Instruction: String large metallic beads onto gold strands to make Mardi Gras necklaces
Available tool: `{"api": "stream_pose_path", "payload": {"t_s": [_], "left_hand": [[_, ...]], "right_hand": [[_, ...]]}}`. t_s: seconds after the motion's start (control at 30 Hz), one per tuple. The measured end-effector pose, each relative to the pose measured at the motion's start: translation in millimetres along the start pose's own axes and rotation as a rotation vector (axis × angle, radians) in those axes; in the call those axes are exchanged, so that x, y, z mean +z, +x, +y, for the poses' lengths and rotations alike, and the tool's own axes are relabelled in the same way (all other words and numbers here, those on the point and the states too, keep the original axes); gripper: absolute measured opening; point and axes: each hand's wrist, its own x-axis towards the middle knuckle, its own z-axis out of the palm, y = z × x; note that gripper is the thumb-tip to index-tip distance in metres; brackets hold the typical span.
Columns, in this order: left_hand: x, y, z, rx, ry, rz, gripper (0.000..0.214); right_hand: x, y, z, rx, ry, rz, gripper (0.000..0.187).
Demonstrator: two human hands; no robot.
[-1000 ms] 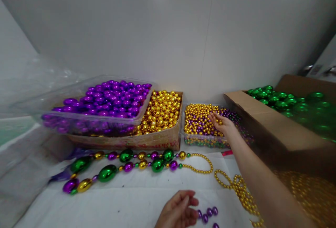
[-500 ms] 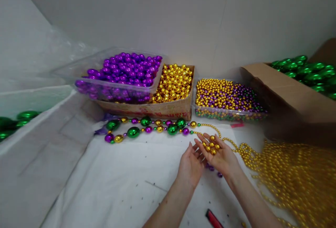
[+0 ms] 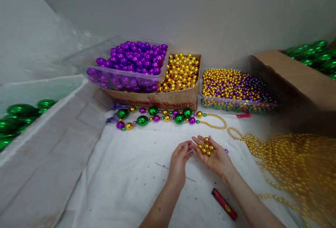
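My right hand point(image 3: 214, 155) lies palm up over the white cloth point(image 3: 126, 182), cupping several small gold beads point(image 3: 206, 147). My left hand point(image 3: 180, 159) is just left of it, fingers curled toward the beads, fingertips almost touching the right palm, nothing visible in it. A strung strand of big green, purple and gold beads point(image 3: 157, 115) lies on the cloth beyond both hands. Small purple beads peek out from behind my right hand.
At the back stand a clear tub of purple beads point(image 3: 131, 62), a cardboard box of gold beads point(image 3: 181, 72) and a clear tray of small mixed beads point(image 3: 233, 88). A pile of gold bead strands point(image 3: 296, 161) lies right. A red lighter-like thing point(image 3: 224, 204) lies near. Green baubles fill boxes left and right.
My right hand left the tray of small beads and came back over the cloth with gold beads in its palm. My left hand rose to meet it. The view tilted down.
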Motion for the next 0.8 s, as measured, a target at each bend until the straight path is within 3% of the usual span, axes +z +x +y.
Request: {"api": "stream_pose_path", "payload": {"t_s": [0.1, 0.17, 0.3, 0.4, 0.5, 0.6, 0.8], "left_hand": [[0.3, -2, 2, 0.102, 0.216, 0.017, 0.028], [-0.3, -2, 5, 0.117, 0.257, 0.024, 0.029], [-1.8, -5, 13, 0.094, 0.28, 0.057, 0.029], [-2.1, -8, 17, 0.085, 0.274, 0.081, 0.032], [-4.2, -11, 19, 0.077, 0.257, 0.092, 0.034], [-10.2, -12, 20, 0.074, 0.271, 0.085, 0.033], [-16.0, -1, 7, 0.055, 0.336, 0.064, 0.028]], "right_hand": [[2, -2, -8, 0.012, -0.093, -0.025, 0.027], [10, 2, -28, -0.015, -0.186, -0.05, 0.024], [49, 33, -104, -0.241, -0.42, -0.049, 0.019], [85, 60, -166, -0.482, -0.603, 0.037, 0.018], [97, 71, -196, -0.628, -0.79, 0.131, 0.029], [75, 61, -174, -0.685, -1.032, 0.187, 0.037], [8, 17, -38, -0.691, -1.704, 0.185, 0.011]]}}
